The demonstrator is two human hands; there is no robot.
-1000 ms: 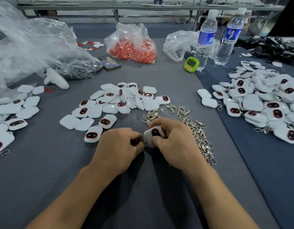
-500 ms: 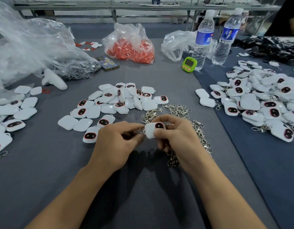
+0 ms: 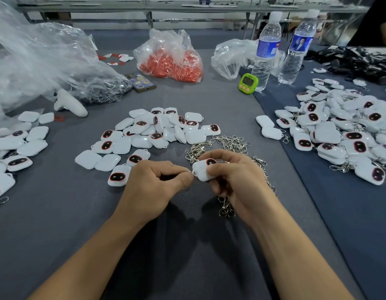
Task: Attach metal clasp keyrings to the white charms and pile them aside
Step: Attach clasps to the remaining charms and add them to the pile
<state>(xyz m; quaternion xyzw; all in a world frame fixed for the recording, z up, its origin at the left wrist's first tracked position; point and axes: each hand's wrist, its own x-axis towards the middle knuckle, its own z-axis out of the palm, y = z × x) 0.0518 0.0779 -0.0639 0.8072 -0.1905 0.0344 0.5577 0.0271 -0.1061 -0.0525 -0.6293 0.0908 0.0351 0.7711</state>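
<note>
My right hand (image 3: 237,178) grips a white charm (image 3: 201,171) with a dark red-rimmed face, lifted a little off the grey table. My left hand (image 3: 153,187) pinches a small metal keyring (image 3: 191,173) at the charm's left corner; most of the ring is hidden by the fingers. A heap of loose metal clasp keyrings (image 3: 228,144) lies just behind and under my right hand. A spread of loose white charms (image 3: 157,133) lies ahead in the centre. A large pile of charms with keyrings (image 3: 343,131) fills the blue cloth at right.
More charms (image 3: 16,146) lie at the left edge. Behind stand a bag of red parts (image 3: 170,59), crumpled clear plastic bags (image 3: 40,59), a green timer (image 3: 248,82), two water bottles (image 3: 265,50), a phone (image 3: 140,81) and a white controller (image 3: 68,102). Another person's arm shows at top right.
Both hands have lifted the charm slightly off the table and away from the body. The left fingers now pinch the ring at the charm's corner instead of pressing against it.
</note>
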